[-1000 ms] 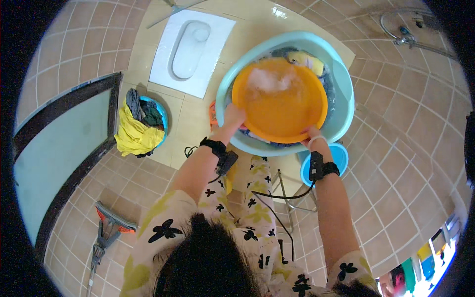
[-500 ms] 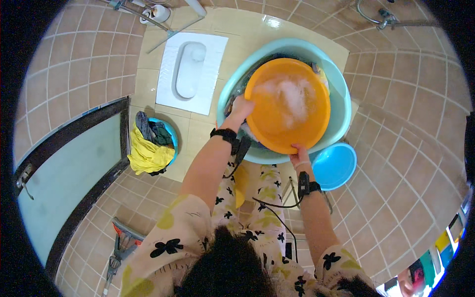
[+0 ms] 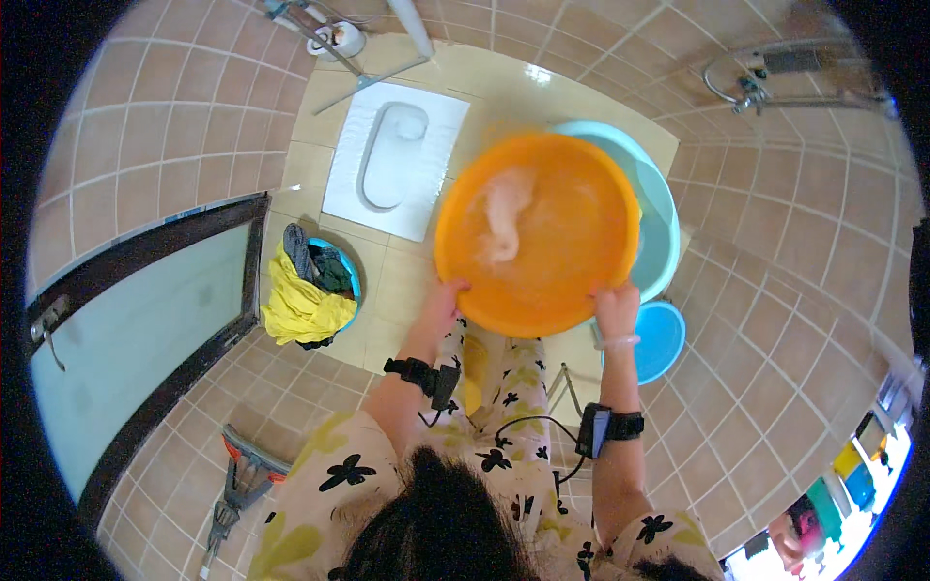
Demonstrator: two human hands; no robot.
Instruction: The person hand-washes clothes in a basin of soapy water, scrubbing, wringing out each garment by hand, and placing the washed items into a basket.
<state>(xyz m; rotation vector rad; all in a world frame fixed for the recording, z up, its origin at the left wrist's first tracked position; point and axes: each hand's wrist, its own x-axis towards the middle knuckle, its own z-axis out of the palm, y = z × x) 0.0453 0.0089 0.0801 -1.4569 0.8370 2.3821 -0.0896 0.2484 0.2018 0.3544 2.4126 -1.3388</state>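
Both my hands hold up an orange basin (image 3: 562, 232) with water and a streak of white suds in it. At its lower left rim, my left hand (image 3: 449, 302) is closed with the thumb over the edge. My right hand (image 3: 616, 308) grips the lower right rim. Behind and below the basin stands a large pale turquoise tub (image 3: 654, 194), mostly hidden by it. A smaller blue basin (image 3: 661, 344) lies beyond my right wrist, partly covered by that arm.
A white squat toilet (image 3: 395, 160) is set into the floor at the upper left. Left of me stands a blue basin heaped with clothes, a yellow garment (image 3: 308, 300) on top. A grey broom-like tool (image 3: 237, 484) lies near the door (image 3: 145, 358). Wall taps (image 3: 751, 95) are at upper right.
The orange basin has moved left and nearer to me, partly off the turquoise tub. Its suds have shifted left. My left hand has come down along the rim; my right hand is farther right.
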